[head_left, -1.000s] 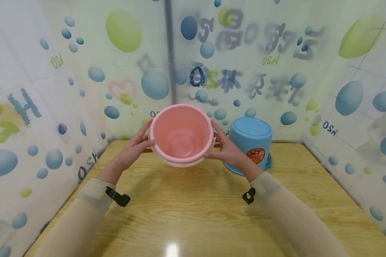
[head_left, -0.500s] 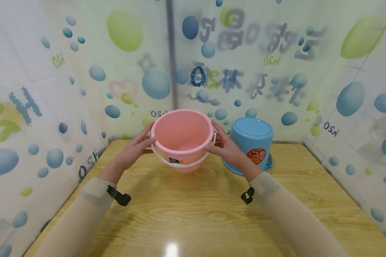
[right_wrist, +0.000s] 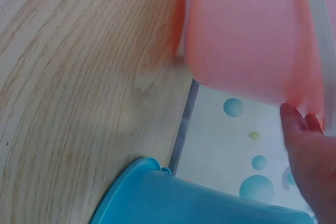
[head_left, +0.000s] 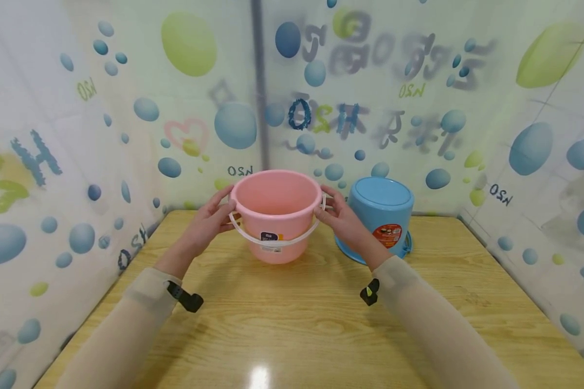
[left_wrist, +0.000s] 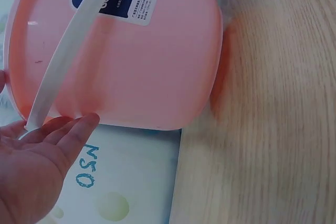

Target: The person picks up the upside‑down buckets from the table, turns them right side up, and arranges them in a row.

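So both hands are on the pink plastic bucket — left hand gripping one side of the rim, right hand gripping the other, thumbs toward the front. It's mouth up over the back half of the wood-grain table; the base is right down by the surface, but I honestly can't tell if it's touching. The white handle hangs down across the front, over the dark label.

Just to the right there's a blue bucket, upside down on the table — red sticker facing front, partly hidden behind the right forearm. Both wrists have black straps over cream sleeves, and the wall covering behind is all blue and green bubbles plus H2O lettering.
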Motion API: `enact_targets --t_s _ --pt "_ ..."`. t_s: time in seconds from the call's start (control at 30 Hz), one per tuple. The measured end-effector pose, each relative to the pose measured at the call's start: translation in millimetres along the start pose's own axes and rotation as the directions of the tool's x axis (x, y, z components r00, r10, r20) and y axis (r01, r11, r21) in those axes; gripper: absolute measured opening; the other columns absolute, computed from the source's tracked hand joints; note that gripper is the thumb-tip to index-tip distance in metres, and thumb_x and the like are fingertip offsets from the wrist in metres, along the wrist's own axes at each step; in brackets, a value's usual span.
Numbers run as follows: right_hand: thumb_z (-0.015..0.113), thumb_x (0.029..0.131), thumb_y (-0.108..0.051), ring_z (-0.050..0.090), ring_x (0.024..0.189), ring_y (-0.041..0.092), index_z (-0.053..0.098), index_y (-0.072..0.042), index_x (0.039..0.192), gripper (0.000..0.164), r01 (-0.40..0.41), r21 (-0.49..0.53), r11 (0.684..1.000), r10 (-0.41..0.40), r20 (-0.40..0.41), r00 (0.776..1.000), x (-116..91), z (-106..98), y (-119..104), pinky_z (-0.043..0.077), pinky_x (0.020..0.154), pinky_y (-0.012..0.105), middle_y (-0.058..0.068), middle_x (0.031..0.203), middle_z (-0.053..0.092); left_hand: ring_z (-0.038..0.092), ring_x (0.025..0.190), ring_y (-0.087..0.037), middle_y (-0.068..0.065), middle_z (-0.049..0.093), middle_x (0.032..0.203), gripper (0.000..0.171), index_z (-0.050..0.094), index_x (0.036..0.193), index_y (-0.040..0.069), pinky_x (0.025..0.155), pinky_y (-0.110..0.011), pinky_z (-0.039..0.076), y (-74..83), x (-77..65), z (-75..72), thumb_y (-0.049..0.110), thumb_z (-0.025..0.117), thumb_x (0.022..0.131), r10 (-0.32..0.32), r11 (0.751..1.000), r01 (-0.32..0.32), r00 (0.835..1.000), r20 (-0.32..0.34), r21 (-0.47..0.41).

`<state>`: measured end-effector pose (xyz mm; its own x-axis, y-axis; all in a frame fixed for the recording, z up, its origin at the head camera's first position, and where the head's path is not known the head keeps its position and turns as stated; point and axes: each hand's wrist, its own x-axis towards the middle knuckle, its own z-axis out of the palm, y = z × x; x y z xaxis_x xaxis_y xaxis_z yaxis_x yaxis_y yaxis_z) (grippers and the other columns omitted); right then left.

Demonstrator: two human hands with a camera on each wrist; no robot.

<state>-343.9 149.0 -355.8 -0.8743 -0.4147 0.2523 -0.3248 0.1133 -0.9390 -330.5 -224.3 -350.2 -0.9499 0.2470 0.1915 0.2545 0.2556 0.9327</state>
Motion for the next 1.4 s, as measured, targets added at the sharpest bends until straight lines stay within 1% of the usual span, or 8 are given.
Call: enact_targets --t_s 0.13,0.23,0.43,0.6,0.7,0.87,1.17,1.4 --pt "0.055 0.117 -0.029 0.041 0.16 0.043 0.016 -0.024 0.178 0.072 -0.005 -0.038 0.999 0.005 -0.004 1.0 5.6 -0.1 4.3 0.034 0.132 0.064 0.019 0.173 0.04 0.059 0.148 -0.042 -0.019 0.053 0.167 0.071 0.026 0.176 0.034 0.118 -0.053 0.052 -2.4 0.1 3.1 0.054 0.053 0.114 -0.012 1.0 0.012 0.999 -0.035 -0.001" --pt "0.052 0.118 -0.027 0.041 0.16 0.041 0.012 -0.021 0.179 0.073 -0.004 -0.047 0.999 0.005 0.003 1.0 8.7 0.6 6.6 0.033 0.133 0.063 0.02 0.172 0.042 0.057 0.15 -0.043 -0.019 0.052 0.168 0.072 0.027 0.176 0.034 0.119 -0.056 0.051 -4.2 0.4 5.2 0.054 0.055 0.113 -0.015 1.0 0.015 0.998 -0.054 -0.007" --pt "0.045 0.12 -0.025 0.039 0.162 0.04 0.005 -0.023 0.179 0.071 -0.005 -0.036 0.999 0.006 0.021 1.0 12.6 2.3 11.3 0.033 0.132 0.063 0.017 0.18 0.032 0.056 0.151 -0.042 -0.021 0.052 0.167 0.072 0.026 0.176 0.034 0.12 -0.057 0.049 -6.5 1.6 9.1 0.054 0.055 0.113 -0.013 1.0 0.012 0.998 -0.068 -0.013" --pt "0.046 0.119 -0.038 0.039 0.164 0.035 0.007 -0.029 0.179 0.072 -0.067 -0.016 0.998 0.067 0.006 0.998 14.3 4.5 13.8 0.037 0.131 0.06 0.004 0.185 0.021 0.057 0.151 -0.041 -0.022 0.054 0.165 0.074 0.025 0.176 0.032 0.12 -0.058 0.05 -10.2 2.6 11.0 0.054 0.057 0.113 -0.025 1.0 0.024 0.997 -0.075 -0.018" --pt "0.051 0.117 -0.046 0.041 0.163 0.032 0.009 -0.032 0.179 0.076 -0.105 -0.031 0.994 0.104 -0.024 0.994 16.0 7.7 12.3 0.04 0.13 0.057 0.004 0.183 0.027 0.056 0.151 -0.041 -0.021 0.053 0.165 0.076 0.025 0.176 0.032 0.121 -0.059 0.049 -12.4 2.9 10.9 0.054 0.058 0.112 -0.028 0.999 0.027 0.997 -0.076 -0.019" --pt "0.058 0.114 -0.048 0.045 0.161 0.034 0.01 -0.029 0.179 0.083 -0.127 -0.055 0.99 0.124 -0.057 0.991 20.4 14.2 7.9 0.046 0.126 0.057 0.01 0.179 0.034 0.054 0.153 -0.043 -0.023 0.049 0.168 0.076 0.019 0.178 0.031 0.122 -0.061 0.047 -15.5 3.4 8.1 0.053 0.054 0.114 -0.022 1.0 0.022 0.998 -0.064 -0.015" --pt "0.056 0.115 -0.044 0.044 0.16 0.036 0.01 -0.028 0.179 0.08 -0.154 -0.025 0.988 0.151 -0.078 0.985 25.8 17.2 5.5 0.042 0.128 0.06 0.01 0.181 0.031 0.05 0.156 -0.041 -0.019 0.043 0.174 0.078 0.015 0.178 0.032 0.123 -0.059 0.045 -19.6 10.4 5.9 0.056 0.052 0.114 -0.041 0.999 0.039 0.998 -0.055 -0.035" --pt "0.055 0.115 -0.046 0.05 0.154 0.036 0.012 -0.028 0.179 0.079 -0.14 -0.034 0.99 0.136 -0.095 0.986 33.2 20.0 8.4 0.041 0.129 0.061 0.012 0.174 0.042 0.052 0.154 -0.042 -0.022 0.047 0.17 0.079 0.017 0.178 0.034 0.123 -0.058 0.046 -20.1 14.1 7.9 0.058 0.053 0.113 -0.07 0.997 0.067 0.993 -0.095 -0.034"
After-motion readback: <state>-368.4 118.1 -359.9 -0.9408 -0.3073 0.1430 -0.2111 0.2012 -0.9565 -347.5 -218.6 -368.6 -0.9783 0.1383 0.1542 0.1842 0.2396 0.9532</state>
